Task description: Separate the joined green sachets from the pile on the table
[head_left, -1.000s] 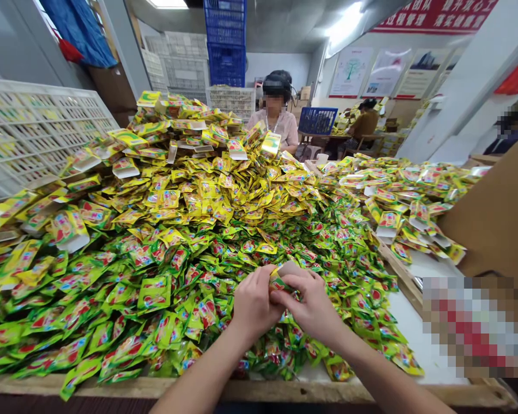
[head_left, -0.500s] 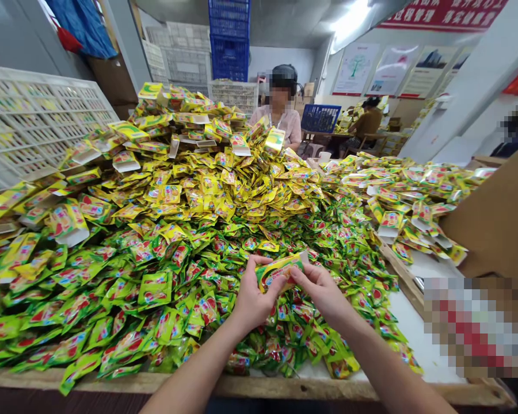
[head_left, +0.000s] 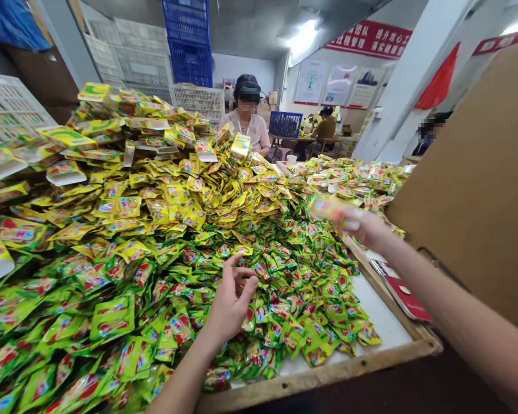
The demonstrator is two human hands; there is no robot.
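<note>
My right hand (head_left: 365,227) is stretched out to the right, its fingers closed around one end of a small yellow-and-green carton (head_left: 328,208); both are smeared by motion. My left hand (head_left: 233,296) hovers over the heap with thumb and fingers apart and holds nothing. Below it lie many green sachets (head_left: 112,316) with red prints. Yellow sachets (head_left: 172,198) are heaped farther back. On top of the pile at the back left lie several yellow cartons (head_left: 69,138), some with white end flaps open.
A wooden rim (head_left: 319,376) edges the white tabletop (head_left: 384,310). A red-and-white flat object (head_left: 408,293) lies beyond the right rim, by a large cardboard sheet (head_left: 470,190). More cartons (head_left: 349,175) lie at the back right. A co-worker (head_left: 248,121) sits across the heap. White crates (head_left: 12,109) stand left.
My hands have parted. The right one has carried the carton away to the right, while the left has let go of it and opened. The camera view has turned right.
</note>
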